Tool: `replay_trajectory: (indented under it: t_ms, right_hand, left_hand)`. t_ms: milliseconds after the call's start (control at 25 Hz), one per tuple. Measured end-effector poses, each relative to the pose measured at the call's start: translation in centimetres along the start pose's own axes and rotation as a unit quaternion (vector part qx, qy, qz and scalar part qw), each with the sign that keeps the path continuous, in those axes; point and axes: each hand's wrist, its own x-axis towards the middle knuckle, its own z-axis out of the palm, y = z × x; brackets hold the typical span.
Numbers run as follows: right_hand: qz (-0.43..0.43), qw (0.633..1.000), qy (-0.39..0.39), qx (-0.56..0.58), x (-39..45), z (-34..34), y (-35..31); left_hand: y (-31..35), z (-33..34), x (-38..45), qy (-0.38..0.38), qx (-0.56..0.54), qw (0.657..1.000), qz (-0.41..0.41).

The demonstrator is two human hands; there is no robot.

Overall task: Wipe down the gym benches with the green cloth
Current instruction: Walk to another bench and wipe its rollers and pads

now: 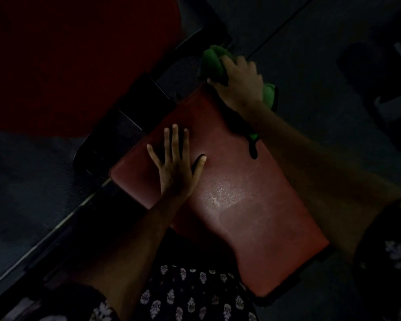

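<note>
— What's that bench pad [229, 205] covered in?
— Red vinyl or leather by the look, finely grained, with a dull sheen where light catches it.
— And the cloth [212, 60]?
— Green, soft and fluffy, quite matt.
— The frame [116, 135]?
— Black, textured, matt. The floor [310, 42] looks dark and matt too.

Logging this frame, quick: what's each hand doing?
Left hand: open, flat on the red pad.
Right hand: grips the green cloth.
</note>
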Motion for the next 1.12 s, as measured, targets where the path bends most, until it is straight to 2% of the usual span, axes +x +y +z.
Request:
replay_trajectory:
  t_ms: [120,200,280,320,360,440,520,720,840,880,960,1120]
  right_hand:
    - [-0.081,0.990,0.023,-0.110,-2.1,0.8,-2.4]
    - [-0.190,0.969,-0.004,-0.159,-2.4,1.0,-3.3]
    - [-0.297,0.938,-0.033,-0.176,-2.4,1.0,-1.7]
    - [-0.305,0.936,-0.029,-0.171,-2.4,0.9,0.0]
    - [-0.274,0.949,-0.020,-0.153,-2.7,0.9,1.8]
    - [-0.138,0.985,-0.005,-0.104,-4.6,1.7,4.5]
    - [-0.043,0.994,-0.013,-0.102,-8.7,3.4,4.4]
    - [-0.046,0.987,-0.092,-0.122,-19.0,7.2,1.8]
    - [0.006,0.983,-0.178,0.034,-20.5,4.5,2.1]
    - [0.021,0.982,-0.165,0.092,-21.2,2.8,2.1]
    - [0.038,0.981,-0.090,0.167,-23.0,-1.2,2.0]
    - [0.004,0.982,-0.026,0.189,-27.3,-11.3,1.4]
  left_hand:
    - [0.1,-0.1,0.1,0.011,-0.030,0.999,-0.007]
    - [0.1,-0.3,0.3,0.006,-0.046,0.999,-0.018]
    - [0.1,-0.6,0.4,0.001,-0.049,0.999,-0.024]
    - [0.2,-1.0,0.6,-0.004,-0.050,0.998,-0.023]
    - [0.2,-1.3,0.7,-0.019,-0.050,0.998,-0.022]
    - [0.0,-1.9,0.7,-0.065,-0.043,0.997,-0.023]
    - [-0.1,-2.6,0.8,-0.100,-0.018,0.995,-0.025]
    - [0.3,-5.3,1.2,-0.223,-0.019,0.974,-0.015]
    - [0.7,-9.1,-1.5,-0.256,-0.074,0.964,0.009]
    - [0.8,-10.5,-2.9,-0.248,-0.099,0.964,0.010]
    - [1.6,-13.5,-5.5,-0.222,-0.148,0.964,0.013]
    - [5.0,-21.3,-8.1,-0.199,-0.189,0.959,0.064]
